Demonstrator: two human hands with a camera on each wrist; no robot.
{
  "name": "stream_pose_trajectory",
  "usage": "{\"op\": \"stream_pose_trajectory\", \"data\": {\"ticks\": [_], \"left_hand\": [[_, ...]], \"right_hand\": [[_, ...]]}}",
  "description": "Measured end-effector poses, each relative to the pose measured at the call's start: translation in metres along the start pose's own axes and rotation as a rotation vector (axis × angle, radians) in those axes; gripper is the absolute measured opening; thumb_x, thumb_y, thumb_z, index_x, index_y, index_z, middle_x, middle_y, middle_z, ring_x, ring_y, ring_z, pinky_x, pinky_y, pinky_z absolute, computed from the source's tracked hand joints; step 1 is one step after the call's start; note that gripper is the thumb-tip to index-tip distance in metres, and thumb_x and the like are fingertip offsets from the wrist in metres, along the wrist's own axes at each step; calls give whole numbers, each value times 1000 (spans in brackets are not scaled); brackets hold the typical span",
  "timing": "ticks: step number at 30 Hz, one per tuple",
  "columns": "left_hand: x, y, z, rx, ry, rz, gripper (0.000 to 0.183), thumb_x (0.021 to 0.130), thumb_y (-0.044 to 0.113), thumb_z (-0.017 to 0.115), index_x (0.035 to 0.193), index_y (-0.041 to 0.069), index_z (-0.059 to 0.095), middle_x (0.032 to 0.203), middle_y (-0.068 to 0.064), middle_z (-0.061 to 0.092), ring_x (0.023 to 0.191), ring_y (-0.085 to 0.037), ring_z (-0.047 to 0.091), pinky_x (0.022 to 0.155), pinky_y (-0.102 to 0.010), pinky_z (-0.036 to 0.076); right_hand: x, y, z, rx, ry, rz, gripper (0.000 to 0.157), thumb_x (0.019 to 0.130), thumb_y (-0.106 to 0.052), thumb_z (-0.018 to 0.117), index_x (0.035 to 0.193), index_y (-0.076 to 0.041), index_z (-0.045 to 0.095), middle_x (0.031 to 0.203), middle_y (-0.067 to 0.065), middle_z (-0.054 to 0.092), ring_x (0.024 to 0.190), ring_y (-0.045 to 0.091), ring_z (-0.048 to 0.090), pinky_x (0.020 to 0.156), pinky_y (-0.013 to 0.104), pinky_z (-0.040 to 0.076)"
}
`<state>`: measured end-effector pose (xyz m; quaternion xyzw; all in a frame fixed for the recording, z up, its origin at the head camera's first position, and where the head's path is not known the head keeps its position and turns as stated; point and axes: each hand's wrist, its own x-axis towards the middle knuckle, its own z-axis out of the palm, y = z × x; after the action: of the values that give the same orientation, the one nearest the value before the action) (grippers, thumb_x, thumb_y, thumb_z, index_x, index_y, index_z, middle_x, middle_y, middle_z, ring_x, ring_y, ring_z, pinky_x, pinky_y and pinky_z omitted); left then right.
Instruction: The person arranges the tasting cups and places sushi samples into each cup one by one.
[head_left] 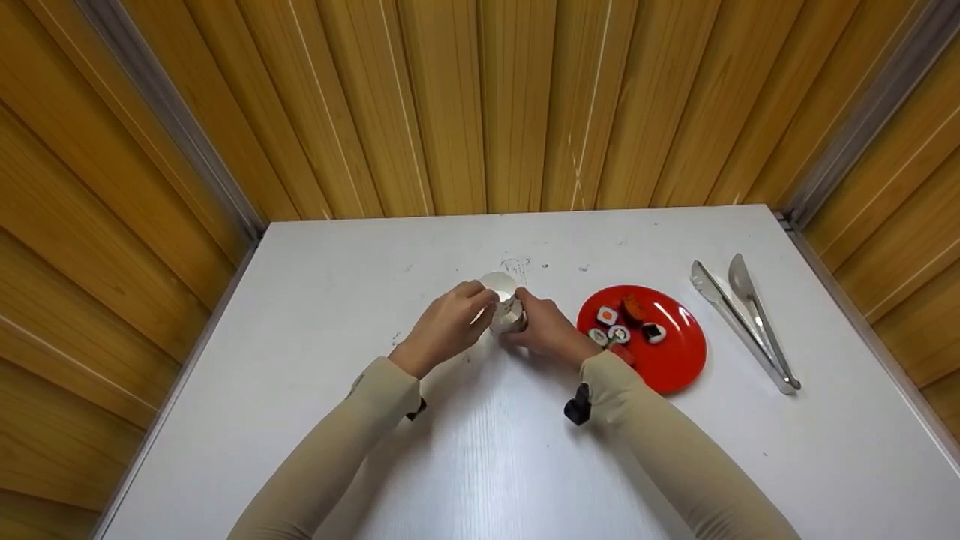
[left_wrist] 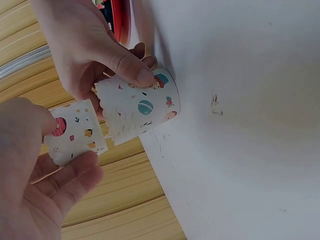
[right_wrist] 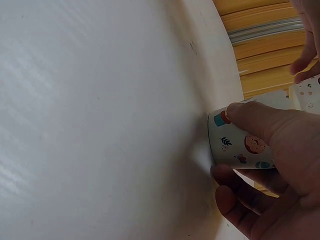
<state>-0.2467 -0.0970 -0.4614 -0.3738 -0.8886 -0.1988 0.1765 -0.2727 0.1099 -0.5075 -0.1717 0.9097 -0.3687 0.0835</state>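
A white paper baking cup [left_wrist: 145,107] with printed pastry pictures and a scalloped rim stands upright on the white table [head_left: 337,285]. My right hand [head_left: 551,326] grips it round the side, thumb on the near wall in the right wrist view. Just above its rim is a second printed paper cup [left_wrist: 80,135], which my left hand [head_left: 454,322] pinches between thumb and fingers. The bottom edge of this upper cup is right at the scalloped rim of the lower one. From the head view, the white insides of the cups show between both hands.
Right of my right hand lies a red plate [head_left: 679,364] with several toy-like sushi pieces [head_left: 654,332] on it. Metal tongs [head_left: 739,322] rest spread at the far right. Wood-patterned panels [head_left: 517,112] wall in the table's back and sides.
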Motion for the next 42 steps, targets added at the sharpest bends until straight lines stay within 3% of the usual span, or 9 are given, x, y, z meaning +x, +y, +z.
{"op": "stream_pose_trajectory", "data": {"ticks": [4, 13, 27, 33, 42], "left_hand": [[-2, -4, -3, 29, 40, 15, 7, 101, 7, 65, 103, 6, 72, 100, -6, 68, 89, -19, 64, 70, -30, 56], [-8, -16, -12, 59, 92, 5, 4, 98, 6, 70, 100, 7, 73, 95, -6, 70, 83, -21, 64, 69, -34, 56], [-35, -48, -20, 114, 92, -145, 5, 95, 7, 74, 99, 4, 75, 93, -10, 73, 76, -21, 67, 67, -35, 58], [-49, -59, -23, 134, 90, -185, 7, 94, 5, 75, 101, 5, 74, 92, -10, 73, 75, -21, 69, 65, -36, 58], [-69, -76, -27, 94, 102, -259, 10, 92, -1, 74, 101, 4, 74, 90, -11, 72, 74, -24, 69, 64, -40, 58]], "right_hand": [[1, 0, 0, -12, 6, 1, 64, 83, -20, 86, 137, -11, 52, 120, 9, 67, 109, 27, 63, 98, 46, 49], [1, 2, 1, 13, 8, -17, 60, 83, -16, 87, 133, -11, 54, 120, 6, 68, 112, 24, 63, 102, 46, 47], [1, 0, 2, 24, 0, 12, 58, 83, -17, 87, 131, -14, 54, 120, 4, 67, 111, 23, 60, 103, 44, 46], [-1, 0, 2, 17, 2, -16, 56, 85, -19, 86, 131, -11, 54, 112, 5, 69, 103, 23, 62, 96, 43, 49], [-2, -1, 2, 22, 1, 8, 59, 85, -20, 87, 133, -14, 54, 112, 4, 68, 103, 23, 61, 96, 43, 49]]}}
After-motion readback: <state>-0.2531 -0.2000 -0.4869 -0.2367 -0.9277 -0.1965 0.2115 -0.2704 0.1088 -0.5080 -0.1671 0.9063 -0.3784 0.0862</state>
